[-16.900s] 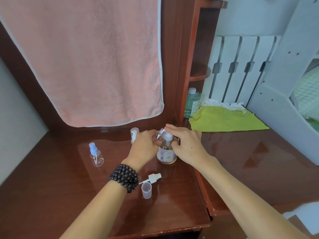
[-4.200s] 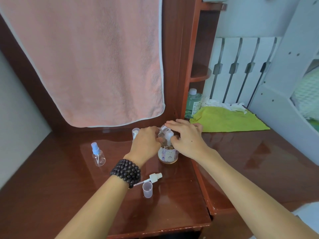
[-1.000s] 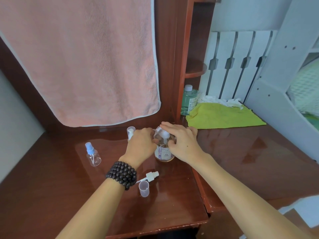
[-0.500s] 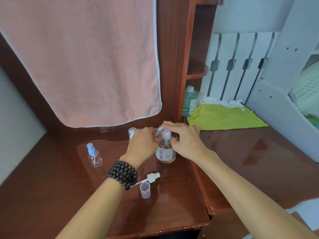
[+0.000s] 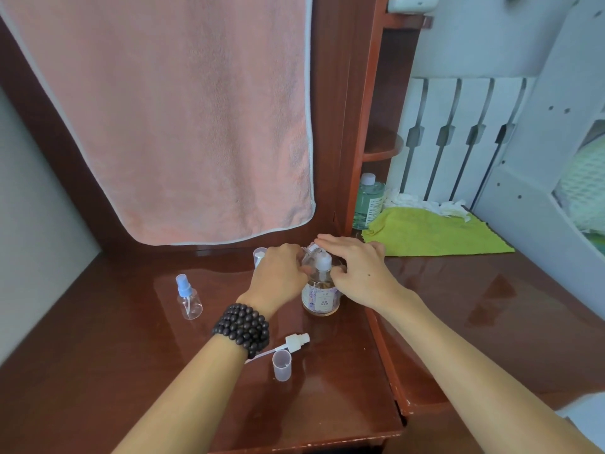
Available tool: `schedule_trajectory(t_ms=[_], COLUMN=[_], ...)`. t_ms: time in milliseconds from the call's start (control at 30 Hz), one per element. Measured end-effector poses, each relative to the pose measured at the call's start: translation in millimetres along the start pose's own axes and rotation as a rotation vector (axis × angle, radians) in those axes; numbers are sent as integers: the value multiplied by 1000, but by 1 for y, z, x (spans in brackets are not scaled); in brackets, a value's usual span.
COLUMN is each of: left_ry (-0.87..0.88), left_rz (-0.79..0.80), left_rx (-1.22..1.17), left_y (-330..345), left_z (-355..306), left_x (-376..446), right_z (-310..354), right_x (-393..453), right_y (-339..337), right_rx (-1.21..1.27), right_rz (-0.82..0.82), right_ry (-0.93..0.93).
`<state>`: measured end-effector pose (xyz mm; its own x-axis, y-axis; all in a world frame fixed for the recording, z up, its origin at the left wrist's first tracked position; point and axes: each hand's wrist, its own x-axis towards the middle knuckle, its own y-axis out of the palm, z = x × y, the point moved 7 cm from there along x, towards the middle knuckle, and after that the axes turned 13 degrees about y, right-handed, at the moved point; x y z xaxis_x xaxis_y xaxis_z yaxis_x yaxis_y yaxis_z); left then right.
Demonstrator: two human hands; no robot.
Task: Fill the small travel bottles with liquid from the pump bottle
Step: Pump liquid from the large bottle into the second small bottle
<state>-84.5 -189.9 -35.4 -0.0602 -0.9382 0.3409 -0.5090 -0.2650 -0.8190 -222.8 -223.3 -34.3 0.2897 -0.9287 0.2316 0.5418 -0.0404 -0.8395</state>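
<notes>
Pump bottle (image 5: 320, 294) upright | left hand (image 5: 280, 276) holds small bottle at spout, catching liquid | right hand (image 5: 357, 273) fingers flat, pressing pump

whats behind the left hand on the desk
A small clear bottle with a white top peeks out behind the left hand; only its upper part shows, so its fill level is hidden. The hand also covers whatever its fingers hold at the pump bottle.
</notes>
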Motion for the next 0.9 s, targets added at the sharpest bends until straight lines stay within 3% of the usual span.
schedule_trajectory(t_ms=[900], left_ry=[22], left_rz=[-7], left_rx=[55], left_y=[6], left_z=[4], left_x=[0], right_z=[-3], right_x=[-3], right_y=[6], right_rx=[12], right_rz=[-22], right_ry=[22])
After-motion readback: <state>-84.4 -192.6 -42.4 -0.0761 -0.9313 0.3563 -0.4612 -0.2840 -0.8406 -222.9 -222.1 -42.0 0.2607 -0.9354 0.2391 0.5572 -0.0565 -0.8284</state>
